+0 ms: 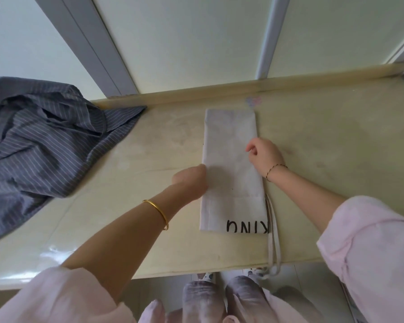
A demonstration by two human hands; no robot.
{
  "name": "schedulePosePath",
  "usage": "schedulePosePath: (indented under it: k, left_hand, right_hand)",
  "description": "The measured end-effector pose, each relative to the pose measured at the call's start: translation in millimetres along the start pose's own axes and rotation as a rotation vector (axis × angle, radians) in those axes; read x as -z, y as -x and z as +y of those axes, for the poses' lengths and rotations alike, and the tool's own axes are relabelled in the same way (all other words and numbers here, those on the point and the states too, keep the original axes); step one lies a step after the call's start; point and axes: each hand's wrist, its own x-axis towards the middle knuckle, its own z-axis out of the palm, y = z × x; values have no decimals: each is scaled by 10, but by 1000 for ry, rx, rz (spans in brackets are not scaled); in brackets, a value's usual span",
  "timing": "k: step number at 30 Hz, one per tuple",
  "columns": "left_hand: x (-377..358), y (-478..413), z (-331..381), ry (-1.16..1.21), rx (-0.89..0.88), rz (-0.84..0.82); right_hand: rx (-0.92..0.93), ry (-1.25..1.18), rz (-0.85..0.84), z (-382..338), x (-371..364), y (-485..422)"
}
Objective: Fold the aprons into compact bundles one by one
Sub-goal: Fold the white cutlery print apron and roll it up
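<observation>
Left hand (191,180) is motion-blurred; fingers can't be made out, so its grip on the white apron (231,171) is unreadable, and it covers part of the apron's left edge. Right hand (264,155) covers the apron's right edge; whether its curled fingers pinch cloth can't be told. Black print on the near end reads only partly, its first letters lost at the fold. Apron ties (272,241) drop over the counter (336,159) front edge, ends hidden below. Striped grey apron (44,141) is cut off by the left frame edge. Small pale mark beyond the white apron is too blurred to identify.
</observation>
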Motion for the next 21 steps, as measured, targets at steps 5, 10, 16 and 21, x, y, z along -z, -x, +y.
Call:
schedulePosePath:
  k: [5, 10, 16, 21]
  left_hand:
    - [-102, 209, 320, -36, -528, -294]
    - [-276, 226, 346, -484, -732, -256]
    - [-245, 250, 316, -504, -774, -233]
    - [-10, 185, 332, -55, -547, -408]
  right_hand:
    - [124, -24, -157, 159, -121, 132]
    - [164, 53, -222, 180, -64, 112]
    - [216, 98, -315, 203, -50, 106]
    - [319, 127, -332, 222, 36, 171]
